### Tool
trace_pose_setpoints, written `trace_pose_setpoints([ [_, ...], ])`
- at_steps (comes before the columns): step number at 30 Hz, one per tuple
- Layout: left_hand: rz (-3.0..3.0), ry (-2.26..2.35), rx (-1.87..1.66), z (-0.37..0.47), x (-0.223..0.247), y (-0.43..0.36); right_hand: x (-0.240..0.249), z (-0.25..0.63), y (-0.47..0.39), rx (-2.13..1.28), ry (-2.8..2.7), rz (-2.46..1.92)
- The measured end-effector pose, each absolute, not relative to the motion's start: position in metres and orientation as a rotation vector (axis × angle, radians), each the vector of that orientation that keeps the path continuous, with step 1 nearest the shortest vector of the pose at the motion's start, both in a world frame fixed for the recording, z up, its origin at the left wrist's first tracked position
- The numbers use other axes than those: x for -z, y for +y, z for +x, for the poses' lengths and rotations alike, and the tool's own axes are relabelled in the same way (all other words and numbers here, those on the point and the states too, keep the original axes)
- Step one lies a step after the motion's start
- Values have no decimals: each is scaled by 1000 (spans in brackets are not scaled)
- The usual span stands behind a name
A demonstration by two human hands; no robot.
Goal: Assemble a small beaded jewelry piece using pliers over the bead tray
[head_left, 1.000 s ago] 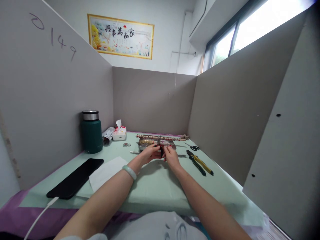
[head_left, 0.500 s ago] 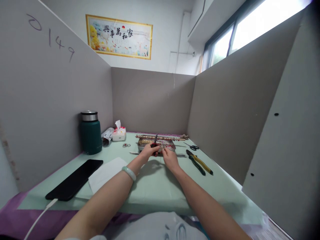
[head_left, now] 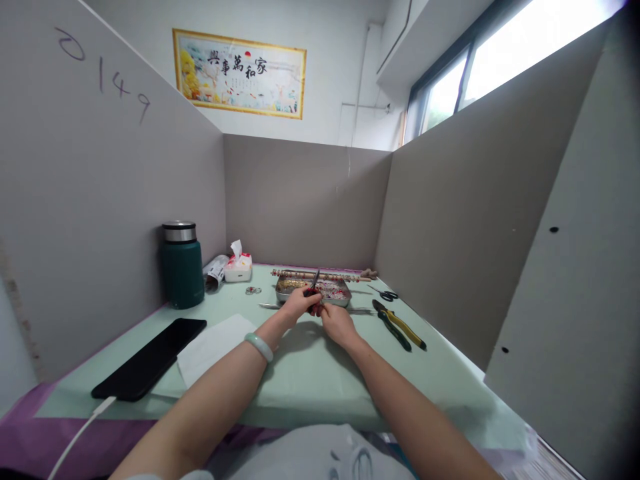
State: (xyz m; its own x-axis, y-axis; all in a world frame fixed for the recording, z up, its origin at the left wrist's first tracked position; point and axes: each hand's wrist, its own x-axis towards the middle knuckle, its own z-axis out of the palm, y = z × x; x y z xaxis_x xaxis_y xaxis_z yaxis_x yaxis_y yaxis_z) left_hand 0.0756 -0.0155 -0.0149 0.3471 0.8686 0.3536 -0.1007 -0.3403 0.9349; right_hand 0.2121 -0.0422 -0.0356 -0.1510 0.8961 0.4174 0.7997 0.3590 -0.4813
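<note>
In the head camera's view, a person works at a table covered in pale green, enclosed by grey partitions, both bare hands meeting at the near side of a shallow metal tray. Gold-coloured bits fill the tray's left part; red and pale bits lie in the right, too small to identify. The hands and the tool cover its middle, so whether a divider separates the two cannot be told.

The left hand, a pale green bangle at its wrist, is closed around a slim dark tool, its narrow end pointing up in front of the tray. The right hand has its fingertips drawn in against those of the left; whether they pinch anything cannot be told.

A rod strung with small pieces lies along the tray's far side. A thin metal rod passes behind the hands, its middle hidden. Pliers and scissors lie to the right. Left stand a tissue box, one tissue protruding, and a lidded green flask, its contents out of sight. A phone's white cable is cut off below.
</note>
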Motion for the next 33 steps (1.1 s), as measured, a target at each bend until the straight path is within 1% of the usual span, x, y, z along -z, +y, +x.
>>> trace_pose_setpoints([
  [10, 1601, 841, -1208, 76, 16, -11, 36, 211, -40, -172, -1956, -1496],
  [19, 1663, 885, -1167, 75, 22, -3, 35, 210, -40, -335, -1870, -1351],
  [33, 1627, 883, -1160, 77, 17, -10, 37, 212, -36, -318, -1815, -1341],
])
